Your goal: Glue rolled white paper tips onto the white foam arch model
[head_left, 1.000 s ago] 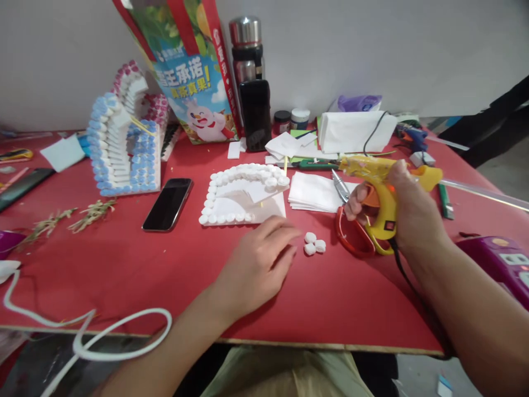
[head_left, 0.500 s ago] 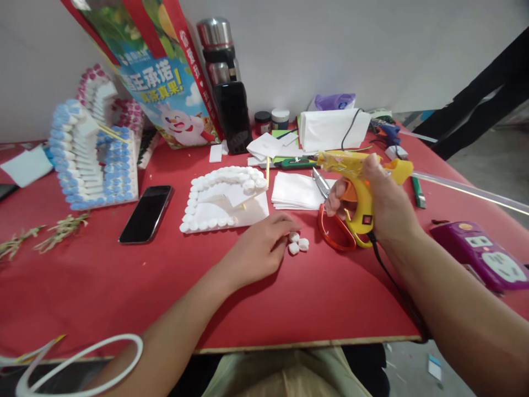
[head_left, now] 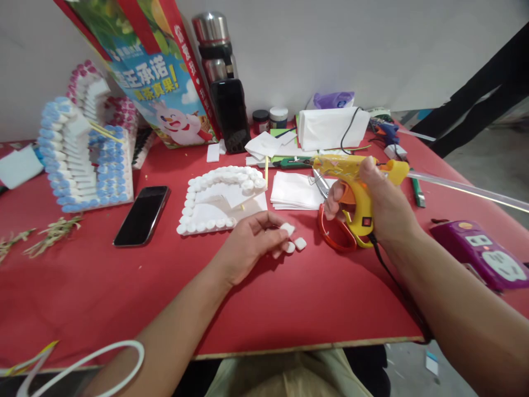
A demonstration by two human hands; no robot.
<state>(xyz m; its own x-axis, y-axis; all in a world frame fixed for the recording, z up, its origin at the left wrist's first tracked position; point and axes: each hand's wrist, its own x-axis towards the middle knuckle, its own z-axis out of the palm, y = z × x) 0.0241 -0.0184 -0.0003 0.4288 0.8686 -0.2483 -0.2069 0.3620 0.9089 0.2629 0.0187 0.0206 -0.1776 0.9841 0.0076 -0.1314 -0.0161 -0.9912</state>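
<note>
My left hand (head_left: 258,242) pinches a small white piece (head_left: 287,228) between thumb and fingers, just over the red table. Two more white pieces (head_left: 300,243) lie beside its fingertips. My right hand (head_left: 382,201) is wrapped round a yellow glue gun (head_left: 359,193), whose nozzle points left and whose clear glue stick sticks out at the back. Behind my left hand sits a white base (head_left: 202,212) edged with rows of white rolled pieces. Red-handled scissors (head_left: 336,234) lie under the glue gun, partly hidden by it, near a stack of white paper (head_left: 295,190).
A black phone (head_left: 141,216) and a blue-and-white model (head_left: 82,160) are at the left. A colourful bag (head_left: 165,82) and a steel flask (head_left: 212,41) stand at the back. A purple power socket (head_left: 481,253) lies right, beside my right forearm.
My left hand has lifted slightly and turned, and a white piece now shows between its fingertips. The glue gun has shifted slightly left in view.
</note>
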